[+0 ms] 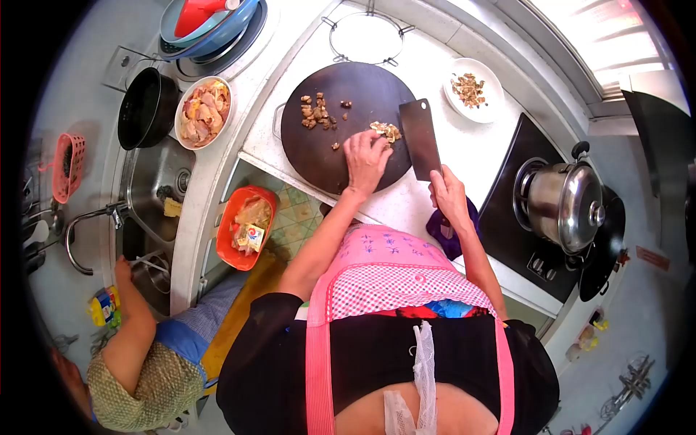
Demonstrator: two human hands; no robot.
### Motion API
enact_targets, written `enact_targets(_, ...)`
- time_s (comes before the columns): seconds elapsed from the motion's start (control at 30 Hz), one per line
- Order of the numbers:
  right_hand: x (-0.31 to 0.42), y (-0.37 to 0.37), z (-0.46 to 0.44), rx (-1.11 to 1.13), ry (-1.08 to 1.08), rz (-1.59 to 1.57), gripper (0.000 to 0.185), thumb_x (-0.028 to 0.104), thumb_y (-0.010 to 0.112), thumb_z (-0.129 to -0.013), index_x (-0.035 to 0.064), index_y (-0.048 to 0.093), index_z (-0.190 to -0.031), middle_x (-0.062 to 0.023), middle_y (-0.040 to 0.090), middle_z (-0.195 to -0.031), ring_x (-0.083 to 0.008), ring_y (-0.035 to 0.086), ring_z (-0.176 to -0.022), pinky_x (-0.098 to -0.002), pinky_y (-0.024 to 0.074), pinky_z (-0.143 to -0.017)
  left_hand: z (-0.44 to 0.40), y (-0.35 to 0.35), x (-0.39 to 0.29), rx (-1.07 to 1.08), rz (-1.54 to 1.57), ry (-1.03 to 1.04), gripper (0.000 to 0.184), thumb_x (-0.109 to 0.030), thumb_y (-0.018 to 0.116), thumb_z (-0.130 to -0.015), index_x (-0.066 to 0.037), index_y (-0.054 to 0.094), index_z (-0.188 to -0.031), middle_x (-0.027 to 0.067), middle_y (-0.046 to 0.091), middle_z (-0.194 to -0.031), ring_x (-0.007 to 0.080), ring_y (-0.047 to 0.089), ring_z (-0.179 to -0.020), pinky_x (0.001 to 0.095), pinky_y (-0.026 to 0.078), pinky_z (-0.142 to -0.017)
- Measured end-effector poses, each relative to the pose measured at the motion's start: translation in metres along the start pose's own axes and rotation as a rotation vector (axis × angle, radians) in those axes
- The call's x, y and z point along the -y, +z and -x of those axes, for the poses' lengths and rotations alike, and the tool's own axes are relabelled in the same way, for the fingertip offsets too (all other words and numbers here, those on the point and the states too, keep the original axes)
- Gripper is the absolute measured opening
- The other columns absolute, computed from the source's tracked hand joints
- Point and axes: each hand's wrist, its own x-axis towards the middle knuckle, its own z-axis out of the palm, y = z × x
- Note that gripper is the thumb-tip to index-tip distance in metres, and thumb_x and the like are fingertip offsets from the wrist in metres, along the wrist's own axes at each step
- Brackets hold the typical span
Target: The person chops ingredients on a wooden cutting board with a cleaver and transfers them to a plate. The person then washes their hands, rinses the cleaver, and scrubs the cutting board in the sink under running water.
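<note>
While left hand [369, 159] touches crumbly pieces [388, 131], right hand [449, 194] holds cleaver [420, 138].

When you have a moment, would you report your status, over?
Right hand grips cleaver. Left hand at chopped pieces on round board. No obstruction seen.

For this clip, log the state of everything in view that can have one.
Left hand: fingers on the cut pieces
Right hand: gripping cleaver
Cleaver: held, blade over the board's edge
Round board: in use, pieces on it
Brown pieces: cut small
White plate: holding cut pieces
Pot: lidded
Stove: flame not visible
Meat bowl: full, uncovered
Orange basin: filled, uncovered
</note>
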Motion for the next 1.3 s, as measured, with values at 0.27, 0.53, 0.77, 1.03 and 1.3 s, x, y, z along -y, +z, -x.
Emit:
enact_targets(0.27, -0.039, 0.012, -0.005, 0.224, 0.183, -0.745, 0.022, 0.027, 0.046, -0.095, 0.0071, 0.05, -0.101, 0.0026, 0.043, -0.06, -0.0063, 0.04, -0.045, -0.0207, 0.0353, -0.042, 0.028, -0.024, 0.006, -0.029, 0.027, -0.215, 0.053, -0.017, 0.068, -0.074, -0.001, 0.048, -0.121, 0.0137, 0.049, -0.117, 0.0303, 0.046, -0.109, 0.0412, 0.034, -0.095)
enact_targets(0.53, -0.004, 0.016, 0.009, 0.238, 0.054, -0.437, 0.022, 0.025, 0.048, -0.094, 0.0052, 0.056, -0.091, 0.0023, 0.047, -0.059, -0.0053, 0.042, -0.045, -0.0215, 0.0346, -0.042, 0.009, -0.019, 0.005, -0.032, 0.317, -0.247, 0.053, -0.006, 0.066, -0.072, -0.005, 0.048, -0.122, 0.0144, 0.049, -0.116, 0.032, 0.049, -0.108, 0.0395, 0.04, -0.093)
enact_targets(0.77, -0.036, 0.01, -0.016, 0.229, 0.117, -0.696, 0.021, 0.027, 0.046, -0.095, 0.0076, 0.053, -0.097, 0.0029, 0.045, -0.06, -0.0057, 0.042, -0.046, -0.02, 0.0349, -0.043, -0.019, 0.004, 0.033, -0.016, 0.177, -0.086, 0.049, -0.006, 0.05, -0.086, 0.001, 0.036, -0.133, 0.0178, 0.037, -0.138, 0.0327, 0.031, -0.131, 0.0393, 0.026, -0.108)
enact_targets(1.03, -0.017, -0.015, -0.041, 0.407, 0.086, -0.453, 0.021, 0.028, 0.049, -0.093, 0.0073, 0.053, -0.089, 0.0029, 0.044, -0.06, -0.0053, 0.041, -0.047, -0.0201, 0.034, -0.043, 0.001, -0.009, 0.019, 0.202, 0.454, -0.063, 0.04, -0.008, 0.044, -0.089, -0.004, 0.046, -0.128, 0.0131, 0.05, -0.129, 0.0266, 0.044, -0.124, 0.039, 0.028, -0.107)
enact_targets(1.3, -0.047, -0.007, -0.017, 0.326, 0.157, -0.664, 0.023, 0.03, 0.05, -0.094, 0.0072, 0.054, -0.097, 0.0027, 0.044, -0.06, -0.0055, 0.04, -0.046, -0.0195, 0.0338, -0.043, 0.032, -0.038, 0.018, 0.018, 0.664, -0.213, 0.049, -0.002, 0.042, -0.085, -0.001, 0.04, -0.134, 0.0137, 0.043, -0.136, 0.027, 0.039, -0.128, 0.0336, 0.029, -0.107)
